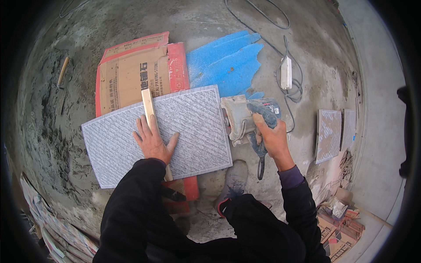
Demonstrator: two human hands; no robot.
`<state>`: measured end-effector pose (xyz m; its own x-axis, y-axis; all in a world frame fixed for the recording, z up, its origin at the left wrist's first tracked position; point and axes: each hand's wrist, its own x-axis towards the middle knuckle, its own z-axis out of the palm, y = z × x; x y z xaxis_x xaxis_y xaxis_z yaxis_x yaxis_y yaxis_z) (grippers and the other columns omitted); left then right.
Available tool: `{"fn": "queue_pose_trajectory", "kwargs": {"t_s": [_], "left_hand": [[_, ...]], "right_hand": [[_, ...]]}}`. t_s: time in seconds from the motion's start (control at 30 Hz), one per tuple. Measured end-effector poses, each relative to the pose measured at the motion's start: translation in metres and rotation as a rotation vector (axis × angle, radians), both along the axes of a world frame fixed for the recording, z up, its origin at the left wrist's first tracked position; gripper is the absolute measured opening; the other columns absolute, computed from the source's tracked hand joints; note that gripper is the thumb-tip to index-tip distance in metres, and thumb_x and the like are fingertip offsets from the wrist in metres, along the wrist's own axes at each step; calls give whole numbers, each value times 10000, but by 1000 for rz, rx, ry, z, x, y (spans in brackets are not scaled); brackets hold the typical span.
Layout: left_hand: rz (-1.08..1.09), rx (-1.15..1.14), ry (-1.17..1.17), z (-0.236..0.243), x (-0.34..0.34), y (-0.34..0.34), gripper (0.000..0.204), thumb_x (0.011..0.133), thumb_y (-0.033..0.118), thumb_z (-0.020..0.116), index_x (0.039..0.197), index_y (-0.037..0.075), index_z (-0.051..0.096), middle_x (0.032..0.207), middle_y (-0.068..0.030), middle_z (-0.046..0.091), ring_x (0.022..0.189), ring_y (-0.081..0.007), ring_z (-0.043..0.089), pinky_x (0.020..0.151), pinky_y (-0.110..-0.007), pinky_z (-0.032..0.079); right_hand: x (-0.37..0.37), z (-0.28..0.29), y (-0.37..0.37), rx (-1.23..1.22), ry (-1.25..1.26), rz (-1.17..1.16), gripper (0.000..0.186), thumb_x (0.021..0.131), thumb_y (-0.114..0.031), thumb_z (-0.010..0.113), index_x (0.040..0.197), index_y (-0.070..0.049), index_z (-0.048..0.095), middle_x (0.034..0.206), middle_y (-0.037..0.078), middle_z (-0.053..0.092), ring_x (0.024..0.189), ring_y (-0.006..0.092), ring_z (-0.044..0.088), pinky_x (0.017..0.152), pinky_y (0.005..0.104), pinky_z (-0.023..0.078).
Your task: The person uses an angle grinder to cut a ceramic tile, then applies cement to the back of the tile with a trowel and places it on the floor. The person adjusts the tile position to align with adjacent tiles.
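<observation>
A grey textured paving tile (197, 131) with a pale border lies in front of me, partly over a flattened cardboard box (127, 81). Across its width runs a narrow wooden strip (148, 103). My left hand (154, 143) rests flat on the strip and tile, fingers spread. At the tile's right edge stands a dusty handheld tile cutter (239, 117), with a pale metal guard and dark blue handle. My right hand (272, 139) is closed around that handle. The cutter's blade is mostly hidden from view.
Blue sheeting (232, 59) lies beyond the cutter. A grey cable coils by a white power strip (286, 72). Tile pieces (329, 133) lean at the right, above boxes (335, 236). A wooden-handled tool (63, 72) lies in the mortar at left. My shoe (234, 182) is close to the tile.
</observation>
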<state>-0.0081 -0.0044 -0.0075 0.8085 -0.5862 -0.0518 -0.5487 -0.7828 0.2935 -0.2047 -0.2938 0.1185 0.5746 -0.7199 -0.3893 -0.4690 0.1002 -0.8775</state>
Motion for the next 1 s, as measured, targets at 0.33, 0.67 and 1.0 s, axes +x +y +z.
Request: {"fn": "queue_pose_trajectory", "kwargs": {"t_s": [0.33, 0.67, 1.0], "left_hand": [[-3, -25, -17, 0, 0, 1, 1070, 878, 557, 786, 1637, 18, 260, 1678, -336, 228, 1596, -516, 146, 1207, -766, 132], [-6, -19, -1, 0, 0, 1, 1068, 885, 562, 775, 1640, 18, 252, 1684, -330, 217, 1598, -519, 132, 1211, -766, 118], [-4, -31, 1, 1, 0, 1, 1072, 879, 546, 786, 1641, 15, 251, 1683, -331, 220, 1593, -520, 146, 1204, -770, 131]], "right_hand": [[-1, 5, 3, 3, 25, -12, 327, 1015, -299, 757, 1194, -25, 766, 733, -38, 635, 554, 50, 533, 504, 266, 421], [-4, 2, 4, -14, 1, 4, 296, 1006, -263, 761, 1165, -14, 758, 717, -28, 629, 544, 61, 533, 502, 273, 419], [-3, 6, 7, -28, 21, 16, 299, 1018, -265, 740, 1176, -12, 752, 738, -26, 623, 552, 65, 530, 497, 263, 417]]}}
